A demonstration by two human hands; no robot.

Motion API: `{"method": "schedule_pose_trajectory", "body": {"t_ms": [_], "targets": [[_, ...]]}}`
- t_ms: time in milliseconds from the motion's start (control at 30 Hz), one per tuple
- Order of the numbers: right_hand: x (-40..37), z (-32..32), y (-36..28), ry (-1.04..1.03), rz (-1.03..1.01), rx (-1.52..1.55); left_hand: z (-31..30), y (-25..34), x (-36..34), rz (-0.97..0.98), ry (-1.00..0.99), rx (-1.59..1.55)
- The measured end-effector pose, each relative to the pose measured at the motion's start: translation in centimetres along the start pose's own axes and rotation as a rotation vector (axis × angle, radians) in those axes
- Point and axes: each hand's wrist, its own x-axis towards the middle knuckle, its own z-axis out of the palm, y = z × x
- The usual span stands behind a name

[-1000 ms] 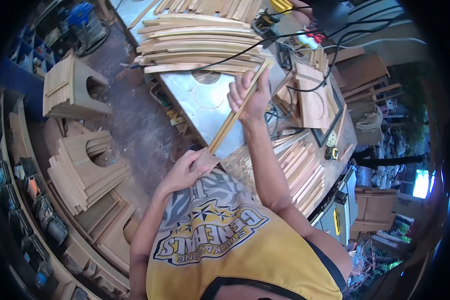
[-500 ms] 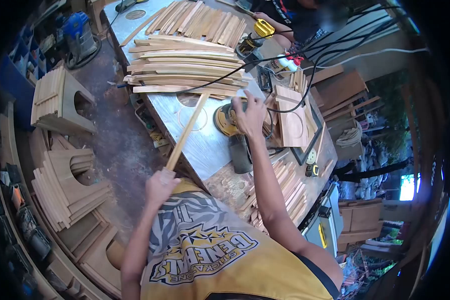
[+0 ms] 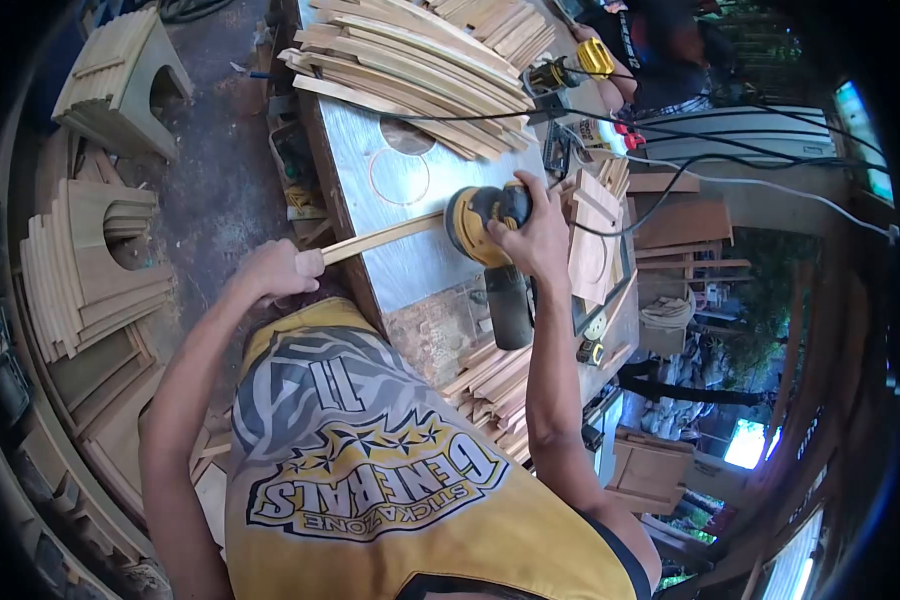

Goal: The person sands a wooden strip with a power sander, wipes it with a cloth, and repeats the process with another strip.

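Observation:
My left hand (image 3: 278,270) is closed around the near end of a thin wooden strip (image 3: 380,239). The strip reaches across the bench edge, and its far end goes under the yellow and black sander (image 3: 476,220). My right hand (image 3: 536,232) grips the sander from its right side, fingers wrapped over the top. A dark dust canister (image 3: 510,308) hangs off the sander toward me. Beneath them is the bench's silvery sheet (image 3: 395,275), marked with a round outline. Whether the sander's pad presses on the strip cannot be seen fully.
Several loose wooden strips (image 3: 420,75) are piled at the bench's far end, more strips (image 3: 495,385) nearer me. A black cable (image 3: 660,205) crosses above. Curved wooden assemblies (image 3: 90,265) stand at left. Another person (image 3: 660,45) is at the far side, beside a second yellow tool (image 3: 595,58).
My left hand has swung the strip lower and flatter, bringing its far end under the sander. My right hand has wrapped round the sander's body. The view has shifted.

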Motion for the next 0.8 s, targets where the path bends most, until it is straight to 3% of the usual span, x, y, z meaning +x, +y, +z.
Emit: {"method": "schedule_pose_trajectory", "body": {"t_ms": [67, 133, 200, 267, 467, 800], "targets": [[0.4, 1.2, 0.1, 0.003, -0.082, -0.043, 0.6, 0.6, 1.2, -0.049, 0.063, 0.05], [0.5, 2.5, -0.9, -0.083, -0.095, -0.038, -0.1, 2.5, 1.1, -0.079, 0.029, 0.025], [-0.2, 4.1, -1.5, -0.085, -0.113, -0.045, -0.1, 3.8, 0.9, -0.146, -0.136, -0.078], [-0.8, 5.9, -2.8, -0.095, -0.131, -0.042, 0.4, 4.3, 1.1, -0.162, -0.133, -0.107], [-2.2, 6.7, -6.2, -0.048, -0.298, -0.081, 1.9, 6.0, 1.6, -0.128, 0.022, -0.115], [-2.4, 7.2, -6.2, -0.023, -0.361, -0.078, 2.9, 7.2, 3.0, -0.099, -0.036, -0.145]]}}
